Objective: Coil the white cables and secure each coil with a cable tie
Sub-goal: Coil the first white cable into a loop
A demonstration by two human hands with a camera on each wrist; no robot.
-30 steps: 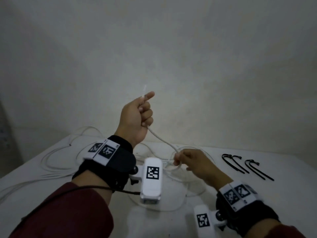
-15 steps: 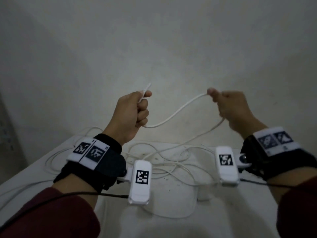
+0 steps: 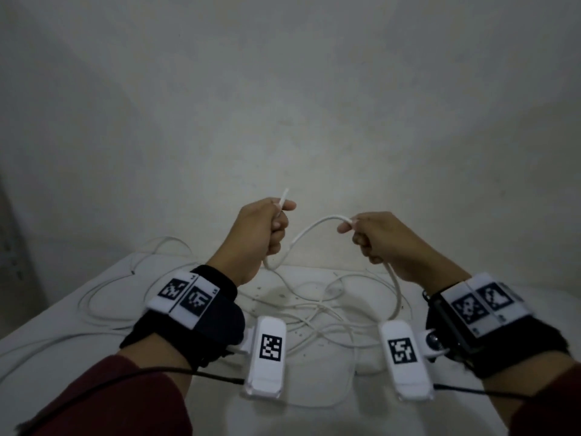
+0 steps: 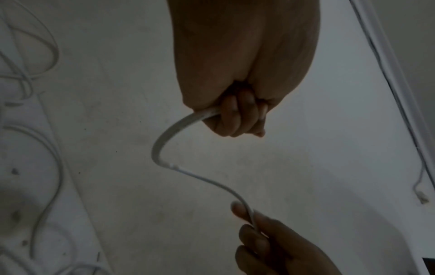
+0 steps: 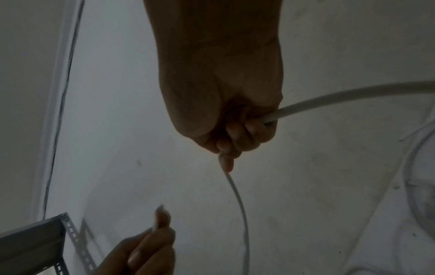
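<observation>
A thin white cable (image 3: 309, 228) arcs between both raised hands above the table. My left hand (image 3: 267, 228) grips it near its end, and the tip sticks up past the thumb. My right hand (image 3: 367, 231) grips the same cable a short loop away, and the rest hangs down from the fist to a loose tangle of white cable (image 3: 317, 313) on the white table (image 3: 56, 347). The left wrist view shows the cable (image 4: 169, 137) curving from my left hand (image 4: 235, 121) to the right hand's fingers (image 4: 244, 214). The right wrist view shows my right hand (image 5: 233, 141) closed round the cable (image 5: 329, 100).
More white cable (image 3: 103, 297) loops over the left part of the table and runs off its left edge. A plain wall stands close behind the table. A grey perforated metal bracket (image 5: 68, 234) shows at the lower left of the right wrist view.
My right hand rose from the tangle on the table with the cable, then came in toward the left hand, so the span between them shortened into an arch. The left hand stayed raised.
</observation>
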